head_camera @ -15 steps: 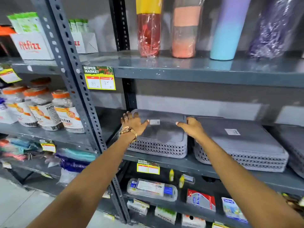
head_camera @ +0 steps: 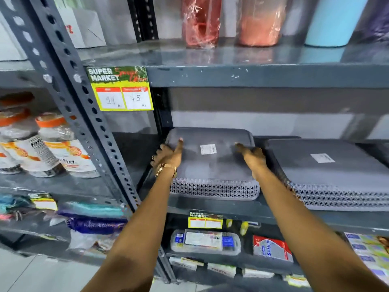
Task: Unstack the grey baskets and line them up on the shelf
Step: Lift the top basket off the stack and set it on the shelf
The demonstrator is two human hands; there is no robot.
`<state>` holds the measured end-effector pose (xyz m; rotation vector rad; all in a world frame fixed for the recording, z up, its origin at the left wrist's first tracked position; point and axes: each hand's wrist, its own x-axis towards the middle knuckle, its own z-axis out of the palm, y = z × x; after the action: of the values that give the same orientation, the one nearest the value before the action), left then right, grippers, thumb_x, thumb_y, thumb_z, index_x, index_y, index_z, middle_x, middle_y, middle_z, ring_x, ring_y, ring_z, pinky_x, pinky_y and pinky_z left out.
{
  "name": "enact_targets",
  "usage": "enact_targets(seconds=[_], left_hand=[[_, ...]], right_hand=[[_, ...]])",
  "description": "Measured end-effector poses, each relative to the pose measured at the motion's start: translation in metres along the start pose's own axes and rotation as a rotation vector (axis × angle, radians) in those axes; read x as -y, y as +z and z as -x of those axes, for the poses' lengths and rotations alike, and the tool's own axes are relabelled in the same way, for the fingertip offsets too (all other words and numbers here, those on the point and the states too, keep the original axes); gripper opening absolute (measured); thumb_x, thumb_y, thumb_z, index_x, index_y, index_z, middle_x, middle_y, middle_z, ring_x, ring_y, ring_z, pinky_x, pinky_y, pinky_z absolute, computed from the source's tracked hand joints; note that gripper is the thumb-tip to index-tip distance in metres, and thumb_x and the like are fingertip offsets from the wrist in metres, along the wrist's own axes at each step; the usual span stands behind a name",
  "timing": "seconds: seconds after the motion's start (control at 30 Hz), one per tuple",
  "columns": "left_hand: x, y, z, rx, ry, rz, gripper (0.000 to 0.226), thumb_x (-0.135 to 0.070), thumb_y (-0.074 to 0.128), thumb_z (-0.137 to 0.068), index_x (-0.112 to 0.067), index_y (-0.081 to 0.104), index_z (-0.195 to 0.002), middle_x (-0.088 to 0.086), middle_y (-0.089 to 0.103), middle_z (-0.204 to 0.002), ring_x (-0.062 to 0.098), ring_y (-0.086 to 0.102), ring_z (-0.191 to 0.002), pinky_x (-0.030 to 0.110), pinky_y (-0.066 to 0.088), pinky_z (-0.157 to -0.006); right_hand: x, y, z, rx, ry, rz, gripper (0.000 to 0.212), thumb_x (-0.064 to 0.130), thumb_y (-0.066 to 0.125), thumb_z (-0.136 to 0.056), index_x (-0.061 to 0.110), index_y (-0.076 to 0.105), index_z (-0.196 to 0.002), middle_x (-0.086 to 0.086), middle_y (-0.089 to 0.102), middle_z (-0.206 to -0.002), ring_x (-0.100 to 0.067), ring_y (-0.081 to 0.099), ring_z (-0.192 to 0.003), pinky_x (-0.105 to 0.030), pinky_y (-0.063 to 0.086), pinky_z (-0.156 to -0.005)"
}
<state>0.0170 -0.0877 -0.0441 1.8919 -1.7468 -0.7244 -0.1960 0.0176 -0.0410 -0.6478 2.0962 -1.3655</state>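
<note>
Metal shelf surface (head_camera: 273, 208) carried one upturned grey basket (head_camera: 212, 165); left hand (head_camera: 168, 158) and right hand (head_camera: 253, 159) clasped opposite sides, probably to align it beside the stack (head_camera: 336, 178).

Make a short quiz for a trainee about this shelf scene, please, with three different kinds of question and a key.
1. True or false: the left hand holds a jar.
2. What stands right of the basket? A: jars. B: a stack of baskets. C: bottles.
3. Fill in: the yellow tag shows 99 and ___.
Key: 1 false; 2 B; 3 75.
</note>
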Motion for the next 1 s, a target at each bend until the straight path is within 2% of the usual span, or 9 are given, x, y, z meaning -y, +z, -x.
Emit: enact_targets(seconds=[0.1, 0.17, 0.23, 0.33, 0.47, 0.6, 0.77, 0.9, 1.0], left_hand=[[-0.010, -0.009, 0.003, -0.206, 0.126, 0.450, 0.094, -0.081, 0.030, -0.071, -0.013, 0.047, -0.133, 0.016, 0.053, -0.136, 0.035, 0.047, -0.125, 0.047, 0.033, -0.107], [-0.021, -0.020, 0.006, -0.297, 0.222, 0.783, 0.082, -0.074, 0.034, -0.073, -0.011, 0.055, -0.120, 0.011, 0.059, -0.121, 0.028, 0.053, -0.114, 0.038, 0.038, -0.099], [-0.028, -0.027, 0.008, -0.274, 0.224, 0.932, 0.075, -0.065, 0.035, -0.083, -0.008, 0.049, -0.130, 0.010, 0.052, -0.131, 0.024, 0.047, -0.122, 0.031, 0.033, -0.102], [-0.021, -0.026, 0.008, -0.219, 0.146, 1.029, 0.067, -0.060, 0.033, -0.092, -0.018, 0.039, -0.144, 0.005, 0.037, -0.153, 0.020, 0.033, -0.141, 0.033, 0.023, -0.114], [0.010, -0.022, 0.017, -0.061, -0.017, 0.878, 0.068, -0.070, 0.034, -0.086, -0.021, 0.057, -0.127, 0.004, 0.051, -0.141, 0.024, 0.045, -0.130, 0.041, 0.032, -0.110], [0.028, -0.018, 0.028, -0.061, -0.071, 0.751, 0.042, -0.065, 0.037, -0.087, -0.028, 0.056, -0.088, 0.007, 0.060, -0.120, 0.022, 0.053, -0.105, 0.036, 0.037, -0.089], [0.037, -0.012, 0.041, -0.138, -0.097, 0.406, 0.061, -0.057, 0.036, -0.093, -0.012, 0.045, -0.133, 0.021, 0.053, -0.135, 0.039, 0.050, -0.123, 0.046, 0.038, -0.102], [0.028, -0.003, 0.047, -0.259, -0.006, -0.040, 0.070, -0.057, 0.039, -0.090, -0.005, 0.038, -0.137, 0.027, 0.049, -0.137, 0.044, 0.043, -0.129, 0.059, 0.031, -0.107], [-0.002, 0.012, 0.064, -0.296, 0.150, -0.144, 0.071, -0.050, 0.045, -0.091, -0.004, 0.032, -0.143, 0.026, 0.037, -0.148, 0.041, 0.028, -0.140, 0.057, 0.017, -0.115]], right_hand=[[0.017, -0.010, 0.004, -0.170, -0.128, -0.308, 0.067, 0.057, 0.054, -0.085, 0.005, 0.054, -0.127, -0.014, 0.059, -0.123, -0.029, 0.054, -0.119, -0.038, 0.039, -0.098], [0.035, -0.020, 0.002, -0.212, -0.181, -0.523, 0.057, 0.052, 0.048, -0.091, 0.017, 0.050, -0.136, -0.007, 0.052, -0.137, -0.023, 0.049, -0.126, -0.031, 0.035, -0.100], [0.046, -0.029, 0.001, -0.213, -0.168, -0.588, 0.062, 0.059, 0.041, -0.089, 0.021, 0.048, -0.139, -0.001, 0.046, -0.146, -0.020, 0.044, -0.132, -0.029, 0.033, -0.105], [0.043, -0.039, 0.012, -0.181, -0.025, -0.599, 0.085, 0.076, 0.035, -0.080, 0.019, 0.043, -0.143, -0.003, 0.042, -0.151, -0.025, 0.040, -0.138, -0.043, 0.029, -0.116], [0.011, -0.046, 0.033, -0.216, 0.080, -0.341, 0.083, 0.068, 0.029, -0.088, 0.004, 0.044, -0.138, -0.017, 0.045, -0.145, -0.035, 0.045, -0.130, -0.043, 0.034, -0.103], [-0.023, -0.035, 0.035, -0.162, 0.029, -0.119, 0.063, 0.056, 0.039, -0.092, 0.002, 0.058, -0.118, -0.020, 0.061, -0.108, -0.033, 0.056, -0.094, -0.038, 0.040, -0.083], [-0.039, -0.029, 0.041, -0.109, -0.006, 0.073, 0.051, 0.040, 0.043, -0.095, 0.001, 0.055, -0.125, -0.028, 0.058, -0.126, -0.043, 0.055, -0.115, -0.045, 0.042, -0.101], [-0.039, -0.038, 0.044, -0.024, -0.048, 0.141, 0.044, 0.037, 0.043, -0.097, 0.002, 0.055, -0.121, -0.026, 0.059, -0.127, -0.041, 0.055, -0.115, -0.042, 0.041, -0.099], [-0.040, -0.050, 0.045, 0.088, -0.042, 0.144, 0.043, 0.047, 0.044, -0.093, 0.011, 0.060, -0.111, -0.017, 0.061, -0.112, -0.035, 0.055, -0.110, -0.042, 0.041, -0.096]])
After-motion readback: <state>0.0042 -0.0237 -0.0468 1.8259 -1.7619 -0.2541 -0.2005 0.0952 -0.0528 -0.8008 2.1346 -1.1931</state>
